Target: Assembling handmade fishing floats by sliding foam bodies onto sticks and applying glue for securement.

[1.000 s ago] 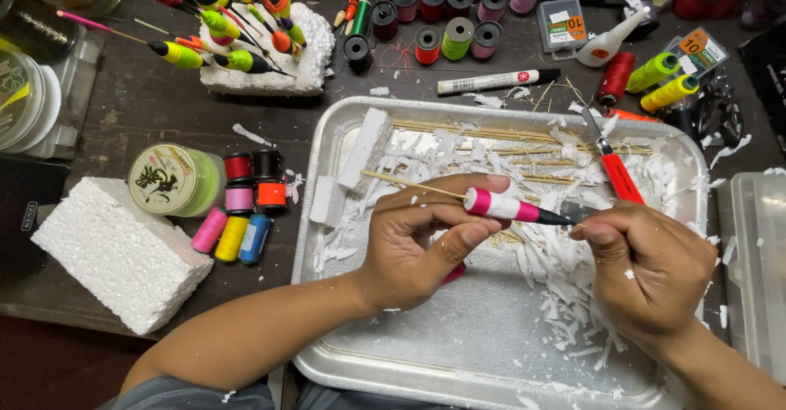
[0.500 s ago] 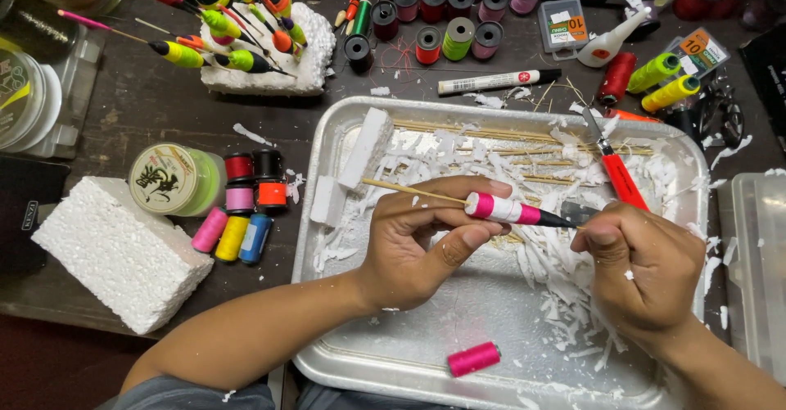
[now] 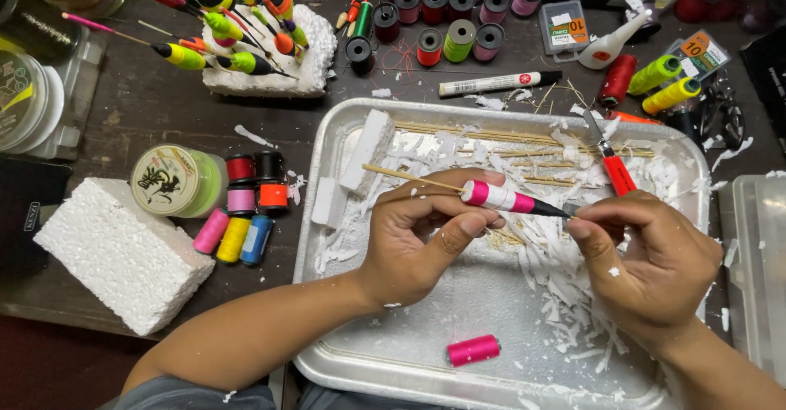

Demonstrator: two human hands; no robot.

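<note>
My left hand (image 3: 430, 234) grips a handmade fishing float (image 3: 503, 199) with a pink, white and black body on a thin wooden stick. It holds the float level over a silver metal tray (image 3: 327, 144). My right hand (image 3: 655, 267) pinches the float's dark tip between thumb and forefinger. A pink thread spool (image 3: 473, 349) lies loose on the tray's near part, below both hands. White foam shavings (image 3: 565, 263) cover the tray under the float.
A red-handled craft knife (image 3: 612, 164) and wooden sticks (image 3: 491, 136) lie at the tray's far side. A foam block (image 3: 123, 250), thread spools (image 3: 241, 205), a line reel (image 3: 170, 181), finished floats in foam (image 3: 246, 42), a white marker (image 3: 495, 83) and a clear box (image 3: 757, 263) surround it.
The pink thread spool has dropped from under my left hand onto the tray's near part. Both hands still hold the float, which shifted slightly.
</note>
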